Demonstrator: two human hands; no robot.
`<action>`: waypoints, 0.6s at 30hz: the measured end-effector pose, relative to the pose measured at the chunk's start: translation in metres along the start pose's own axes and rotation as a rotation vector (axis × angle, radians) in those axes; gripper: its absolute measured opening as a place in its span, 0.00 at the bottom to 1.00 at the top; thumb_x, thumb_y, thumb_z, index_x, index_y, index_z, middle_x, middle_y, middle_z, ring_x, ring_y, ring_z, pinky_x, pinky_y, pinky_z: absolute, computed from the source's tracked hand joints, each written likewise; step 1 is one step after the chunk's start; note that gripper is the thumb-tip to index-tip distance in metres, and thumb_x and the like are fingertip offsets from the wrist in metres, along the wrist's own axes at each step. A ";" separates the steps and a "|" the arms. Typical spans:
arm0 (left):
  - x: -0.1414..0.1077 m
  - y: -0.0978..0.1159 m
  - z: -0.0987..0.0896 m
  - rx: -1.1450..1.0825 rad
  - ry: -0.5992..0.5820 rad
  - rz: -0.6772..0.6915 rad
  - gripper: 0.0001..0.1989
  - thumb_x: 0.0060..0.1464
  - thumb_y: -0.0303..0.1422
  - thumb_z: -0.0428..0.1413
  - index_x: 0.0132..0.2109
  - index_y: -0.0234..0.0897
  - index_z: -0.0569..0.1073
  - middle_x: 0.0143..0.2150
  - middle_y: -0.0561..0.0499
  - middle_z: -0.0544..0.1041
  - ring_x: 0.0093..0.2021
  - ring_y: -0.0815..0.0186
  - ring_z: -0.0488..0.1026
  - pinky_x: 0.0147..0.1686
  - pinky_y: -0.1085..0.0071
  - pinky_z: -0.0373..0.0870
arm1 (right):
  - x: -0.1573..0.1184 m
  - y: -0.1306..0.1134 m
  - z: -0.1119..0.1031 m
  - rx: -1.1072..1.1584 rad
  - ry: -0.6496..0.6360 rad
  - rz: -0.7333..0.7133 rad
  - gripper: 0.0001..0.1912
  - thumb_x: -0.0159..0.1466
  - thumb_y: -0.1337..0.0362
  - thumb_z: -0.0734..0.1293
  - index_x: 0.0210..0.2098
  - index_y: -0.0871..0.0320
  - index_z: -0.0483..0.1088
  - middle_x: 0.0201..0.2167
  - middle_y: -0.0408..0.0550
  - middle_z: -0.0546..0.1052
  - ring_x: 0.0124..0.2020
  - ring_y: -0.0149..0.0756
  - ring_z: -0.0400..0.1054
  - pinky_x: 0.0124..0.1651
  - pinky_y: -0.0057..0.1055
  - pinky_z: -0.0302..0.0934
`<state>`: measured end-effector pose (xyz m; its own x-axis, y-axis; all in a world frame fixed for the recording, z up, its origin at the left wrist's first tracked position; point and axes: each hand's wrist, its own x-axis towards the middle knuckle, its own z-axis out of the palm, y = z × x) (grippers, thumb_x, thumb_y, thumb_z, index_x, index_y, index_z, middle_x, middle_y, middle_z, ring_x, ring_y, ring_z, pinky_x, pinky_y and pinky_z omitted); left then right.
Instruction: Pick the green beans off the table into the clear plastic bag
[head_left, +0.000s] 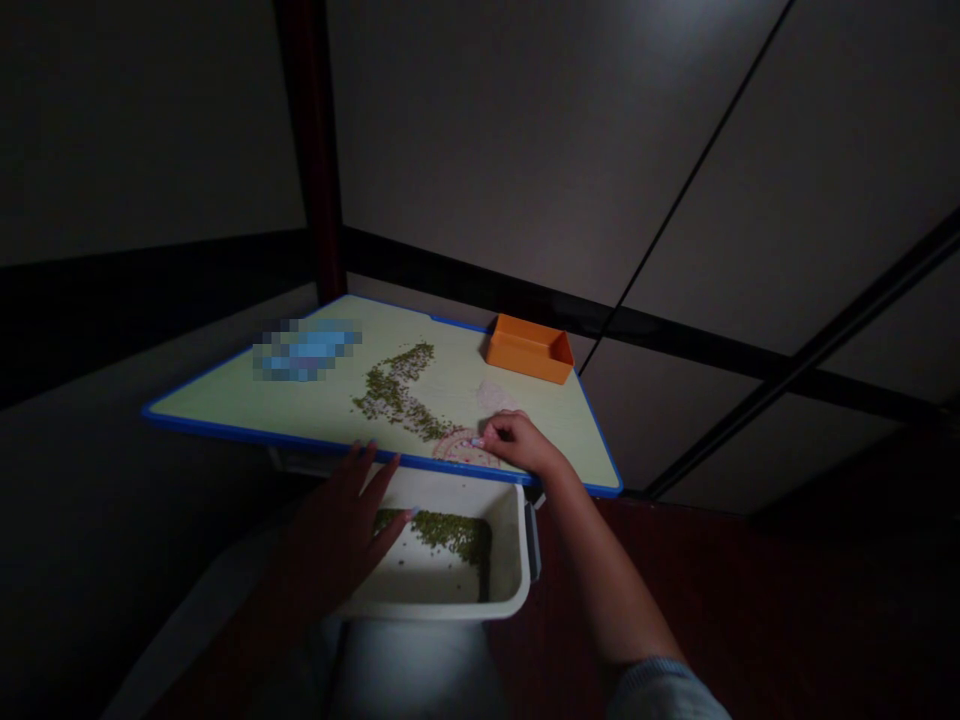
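Observation:
My right hand (516, 440) rests low over the near right part of the pale yellow tabletop (247, 395), its fingers curled together; whatever they pinch is too small to name. Just under its fingertips lies a pale round mat with reddish markings (466, 450). Small green granules (405, 390) are scattered in a curved band to the left of it. My left hand (349, 515) is in shadow at the table's blue near edge, fingers spread and nothing visible in them. Its thumb reaches over a white bin (420, 608) that holds more green granules (454, 535).
An orange open box (529, 350) stands at the table's far right edge. A faint pale patch (495, 395) lies between it and my right hand. Something blue, blurred out (307, 350), is at the far left. Wall panels (487, 150) rise behind the table.

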<state>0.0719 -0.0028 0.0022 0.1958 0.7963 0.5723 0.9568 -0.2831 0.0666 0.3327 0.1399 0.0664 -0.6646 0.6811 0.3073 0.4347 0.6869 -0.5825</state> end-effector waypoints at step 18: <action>0.002 0.001 -0.004 -0.028 -0.017 -0.010 0.33 0.59 0.51 0.46 0.60 0.30 0.68 0.64 0.29 0.66 0.66 0.42 0.60 0.58 0.46 0.66 | -0.003 -0.003 0.001 0.274 -0.082 0.124 0.25 0.60 0.46 0.66 0.19 0.59 0.60 0.19 0.38 0.59 0.24 0.27 0.52 0.27 0.26 0.47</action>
<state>0.0727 -0.0041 0.0067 0.1902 0.8078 0.5579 0.9524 -0.2898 0.0950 0.3331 0.1355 0.0667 -0.6682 0.7252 0.1663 0.3430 0.4986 -0.7961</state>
